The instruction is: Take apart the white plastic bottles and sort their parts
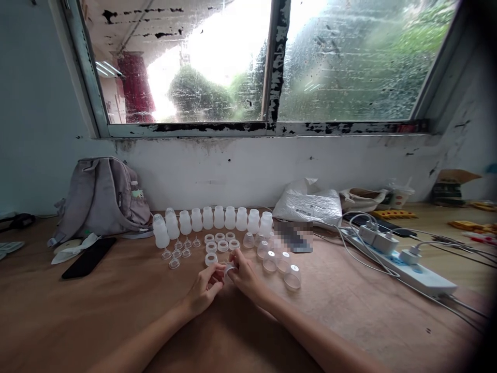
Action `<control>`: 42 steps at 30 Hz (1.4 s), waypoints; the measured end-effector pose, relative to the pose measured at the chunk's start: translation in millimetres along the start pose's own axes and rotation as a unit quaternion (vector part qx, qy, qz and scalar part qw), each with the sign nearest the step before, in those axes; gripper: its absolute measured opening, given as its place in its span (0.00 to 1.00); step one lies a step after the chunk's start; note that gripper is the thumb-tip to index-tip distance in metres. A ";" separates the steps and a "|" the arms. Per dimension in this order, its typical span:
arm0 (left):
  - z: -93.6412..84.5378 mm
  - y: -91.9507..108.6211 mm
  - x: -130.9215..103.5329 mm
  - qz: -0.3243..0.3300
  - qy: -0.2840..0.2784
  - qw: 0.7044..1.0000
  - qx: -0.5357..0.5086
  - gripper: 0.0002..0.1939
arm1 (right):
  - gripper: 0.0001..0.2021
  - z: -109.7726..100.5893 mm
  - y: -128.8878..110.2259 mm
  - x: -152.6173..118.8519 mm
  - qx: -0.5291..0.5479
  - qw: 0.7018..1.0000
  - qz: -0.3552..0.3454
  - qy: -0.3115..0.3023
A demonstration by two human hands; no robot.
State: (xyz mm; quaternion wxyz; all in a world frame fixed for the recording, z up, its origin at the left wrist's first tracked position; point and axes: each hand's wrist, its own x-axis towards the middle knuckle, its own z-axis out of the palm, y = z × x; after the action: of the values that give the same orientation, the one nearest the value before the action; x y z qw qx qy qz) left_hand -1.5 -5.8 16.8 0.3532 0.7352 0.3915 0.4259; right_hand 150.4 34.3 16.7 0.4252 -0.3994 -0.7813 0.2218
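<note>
Close together at the middle front of the table are my left hand (205,287) and my right hand (246,274). My right fingers are closed around a whitish bottle collar ring (229,270). The fingers of my left hand are bent and pinched at the ring's left side; what lies between them is too small to make out. Just beyond stand several white collar rings (211,259) in rows. Left of those lie several clear bottle nipples (174,263). Clear dome caps (292,277) sit to the right. A row of frosted baby bottles (219,217) stands upright behind, two at the left end wearing caps.
A grey backpack (104,194) leans on the wall at left, with a black phone (89,258) before it. At right are a silver bag (308,203) and a white power strip (419,277) with trailing cables. A blurred patch (294,237) hides an item behind the caps.
</note>
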 end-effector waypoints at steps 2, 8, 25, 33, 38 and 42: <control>0.0 0.0 -0.8 0.002 -0.003 1.000 0.014 0.13 | 0.10 -0.2 0.7 0.0 -0.005 1.000 0.004 0.003; 4.4 1.5 1.5 -0.015 0.011 1.000 0.020 0.10 | 0.09 -1.3 0.7 -0.8 -0.012 1.000 0.015 -0.003; -0.4 -36.4 14.1 -0.081 0.088 0.987 -0.107 0.13 | 0.06 -9.1 3.2 -0.8 0.029 0.997 -0.051 -0.045; -16.4 -16.4 10.5 0.018 0.104 0.978 0.181 0.12 | 0.06 -11.4 5.1 -1.0 0.038 0.998 -0.043 -0.023; -57.2 -24.3 47.1 -0.003 0.184 0.917 0.355 0.16 | 0.06 -17.7 9.1 0.6 0.015 0.999 -0.024 0.016; -95.3 -32.7 84.1 -0.125 0.222 0.848 0.464 0.20 | 0.06 -19.0 12.2 0.6 0.017 1.000 -0.025 0.008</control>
State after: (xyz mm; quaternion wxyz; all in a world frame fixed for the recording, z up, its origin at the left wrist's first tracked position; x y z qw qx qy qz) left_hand -68.7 100.2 55.3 -0.0754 0.6441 0.6999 0.2992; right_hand 171.6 42.0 18.9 0.4435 -0.3738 -0.7839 0.2214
